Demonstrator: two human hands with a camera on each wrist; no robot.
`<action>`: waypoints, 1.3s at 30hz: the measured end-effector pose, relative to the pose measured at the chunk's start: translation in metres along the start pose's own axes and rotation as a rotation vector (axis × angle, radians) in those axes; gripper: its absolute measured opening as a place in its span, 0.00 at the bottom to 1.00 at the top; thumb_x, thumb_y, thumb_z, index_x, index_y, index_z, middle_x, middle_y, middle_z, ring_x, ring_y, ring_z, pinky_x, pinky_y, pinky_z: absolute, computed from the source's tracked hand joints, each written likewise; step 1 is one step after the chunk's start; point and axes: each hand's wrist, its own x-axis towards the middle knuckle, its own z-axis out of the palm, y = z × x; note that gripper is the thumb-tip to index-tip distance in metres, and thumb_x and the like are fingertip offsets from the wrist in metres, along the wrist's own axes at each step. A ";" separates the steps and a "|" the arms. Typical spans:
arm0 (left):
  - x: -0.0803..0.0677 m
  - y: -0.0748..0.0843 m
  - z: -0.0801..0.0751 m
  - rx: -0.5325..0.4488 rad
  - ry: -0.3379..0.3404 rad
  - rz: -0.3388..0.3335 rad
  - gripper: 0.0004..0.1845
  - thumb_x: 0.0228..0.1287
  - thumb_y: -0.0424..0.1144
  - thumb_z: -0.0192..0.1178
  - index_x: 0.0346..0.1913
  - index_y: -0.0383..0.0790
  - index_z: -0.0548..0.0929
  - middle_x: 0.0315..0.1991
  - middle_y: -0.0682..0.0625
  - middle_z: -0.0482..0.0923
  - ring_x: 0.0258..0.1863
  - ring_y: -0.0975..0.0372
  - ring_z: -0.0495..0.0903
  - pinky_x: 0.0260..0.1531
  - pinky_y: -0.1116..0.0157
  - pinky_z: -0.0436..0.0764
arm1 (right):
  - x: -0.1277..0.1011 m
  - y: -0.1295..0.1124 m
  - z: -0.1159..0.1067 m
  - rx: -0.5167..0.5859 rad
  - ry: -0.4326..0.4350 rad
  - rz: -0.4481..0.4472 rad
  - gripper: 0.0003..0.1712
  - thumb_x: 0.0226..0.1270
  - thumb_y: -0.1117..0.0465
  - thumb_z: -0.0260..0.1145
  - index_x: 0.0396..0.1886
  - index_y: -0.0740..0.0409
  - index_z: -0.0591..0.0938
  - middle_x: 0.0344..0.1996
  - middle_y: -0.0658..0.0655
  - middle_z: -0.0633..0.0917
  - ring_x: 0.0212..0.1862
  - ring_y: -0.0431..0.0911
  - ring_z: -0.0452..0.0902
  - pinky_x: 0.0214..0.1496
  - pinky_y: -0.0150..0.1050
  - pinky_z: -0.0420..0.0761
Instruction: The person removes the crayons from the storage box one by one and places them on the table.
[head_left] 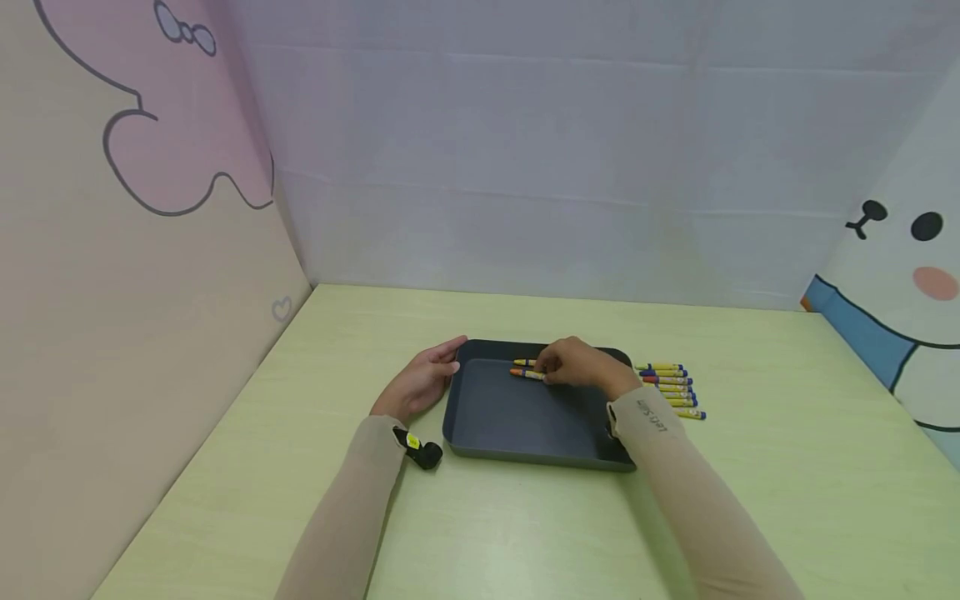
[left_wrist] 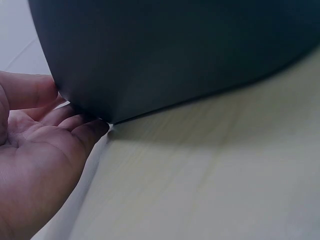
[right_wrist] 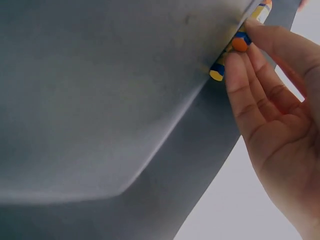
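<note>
A dark grey rectangular tray [head_left: 510, 417] lies on the table. At its far left corner my left hand [head_left: 422, 382] holds the edge, the thumb at the rim and the fingertips low against the wall [left_wrist: 150, 60]. Over the far part of the tray, my right hand [head_left: 577, 365] pinches an orange crayon [head_left: 527, 374] between thumb and fingers. Its blue-and-orange end [right_wrist: 240, 43] faces the right wrist camera. Beside it, along the far wall, is a yellow crayon [head_left: 522, 362], partly hidden by the hand; its yellow end [right_wrist: 216, 75] shows near the fingertips.
Right of the tray, several crayons [head_left: 671, 389] lie in a row on the table [head_left: 750, 467], mostly yellow-wrapped, their left ends partly covered by the right arm. A pale wall [head_left: 570, 167] rises behind, with printed panels at both sides.
</note>
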 end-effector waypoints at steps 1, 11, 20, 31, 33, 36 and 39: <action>0.000 0.000 0.000 0.000 0.000 -0.001 0.31 0.71 0.21 0.40 0.75 0.36 0.53 0.78 0.45 0.42 0.77 0.57 0.42 0.74 0.57 0.48 | 0.000 0.000 -0.001 -0.001 -0.001 0.000 0.13 0.66 0.66 0.64 0.49 0.59 0.84 0.37 0.54 0.84 0.37 0.43 0.78 0.39 0.38 0.79; 0.000 0.000 0.000 0.012 0.001 -0.005 0.32 0.71 0.20 0.40 0.76 0.35 0.51 0.78 0.45 0.43 0.76 0.56 0.45 0.73 0.56 0.49 | -0.005 -0.002 -0.010 -0.012 -0.012 -0.014 0.13 0.65 0.66 0.64 0.49 0.58 0.85 0.36 0.54 0.85 0.36 0.42 0.78 0.39 0.38 0.79; 0.000 0.000 0.001 0.005 -0.009 0.002 0.32 0.70 0.20 0.40 0.75 0.35 0.51 0.78 0.44 0.41 0.76 0.56 0.43 0.73 0.57 0.48 | -0.013 -0.002 -0.021 0.006 -0.009 -0.018 0.13 0.65 0.66 0.64 0.48 0.58 0.85 0.41 0.55 0.85 0.42 0.45 0.80 0.42 0.39 0.81; 0.001 -0.002 0.000 0.024 -0.017 0.007 0.32 0.71 0.20 0.39 0.76 0.35 0.50 0.78 0.44 0.40 0.77 0.55 0.42 0.74 0.56 0.47 | -0.026 -0.001 -0.034 -0.005 -0.013 -0.054 0.13 0.64 0.67 0.65 0.48 0.57 0.86 0.40 0.53 0.86 0.39 0.42 0.81 0.41 0.38 0.81; 0.001 -0.002 0.000 0.025 -0.014 0.006 0.32 0.71 0.20 0.39 0.75 0.35 0.51 0.78 0.44 0.40 0.77 0.55 0.42 0.74 0.56 0.47 | -0.029 -0.002 -0.036 -0.008 -0.014 -0.061 0.13 0.64 0.67 0.65 0.47 0.57 0.86 0.39 0.53 0.86 0.39 0.42 0.81 0.41 0.39 0.81; 0.001 -0.001 0.001 0.027 -0.012 0.007 0.31 0.71 0.20 0.40 0.75 0.35 0.51 0.78 0.44 0.40 0.77 0.55 0.41 0.74 0.56 0.47 | -0.032 -0.001 -0.039 -0.007 -0.016 -0.061 0.13 0.63 0.66 0.65 0.47 0.56 0.86 0.39 0.52 0.86 0.38 0.41 0.81 0.41 0.38 0.81; 0.000 -0.001 0.002 0.023 -0.012 0.009 0.32 0.71 0.20 0.40 0.75 0.35 0.51 0.78 0.45 0.39 0.77 0.56 0.39 0.74 0.57 0.47 | -0.036 0.002 -0.042 -0.002 -0.023 -0.050 0.13 0.63 0.66 0.65 0.47 0.55 0.86 0.39 0.51 0.86 0.39 0.41 0.82 0.41 0.38 0.81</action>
